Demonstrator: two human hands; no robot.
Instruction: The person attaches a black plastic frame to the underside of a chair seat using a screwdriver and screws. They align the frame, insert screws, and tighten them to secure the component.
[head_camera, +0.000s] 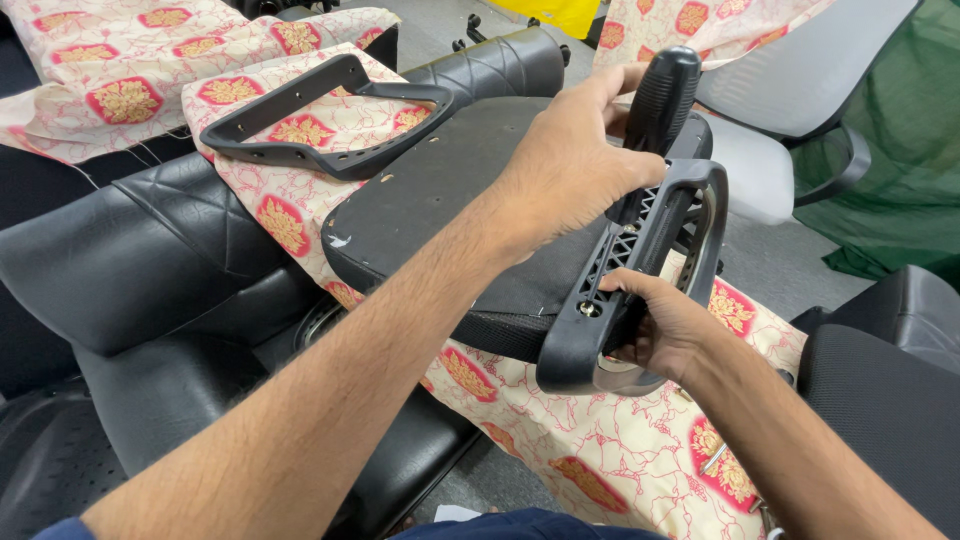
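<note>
Left hand (570, 165) wrapped around screwdriver (655, 110) handle, far of centre; shaft hidden, probably running down and near into armrest (640, 270). Right hand (665, 330) clenched on armrest's near end, just right of the screw hole. Armrest's long axis runs near-left to far-right, standing against right edge of seat (450, 190). Left hand nearer the tool. Second armrest (320, 120) lying loose on cloth (290, 215), far left. No containers seen.
</note>
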